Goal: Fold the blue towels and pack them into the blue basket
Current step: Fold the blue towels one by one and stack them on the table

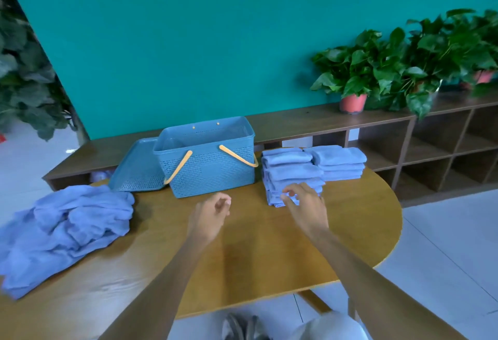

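We saw the blue basket (207,161) standing upright near the middle of the wooden surface (242,253), its two yellow handles (238,156) folded down against the front wall and its mouth uncovered. Its blue lid (137,167) leaned against the basket's side at nine o'clock, lower edge resting on the surface. At three o'clock from the basket stood two stacks of folded blue towels: the nearer stack (292,175) just beside the basket, and the farther stack (339,161) touching it at about two o'clock. A loose heap of unfolded blue towels (62,229) lay well apart, at eight o'clock from the basket, spilling toward the surface's edge. Our right hand (305,205) reached to the front lower corner of the nearer stack, thumb and fingers curled in at the towel edges; whether it actually pinched the cloth, we could not tell, since the frame was blurred there. Our left hand (213,211) hovered above the bare surface at six o'clock from the basket, fingers loosely curled and holding nothing. Behind the surface ran a low wooden shelf unit (431,145) along a teal wall (188,37), and potted green plants (358,75) stood on top of the shelf at one o'clock.
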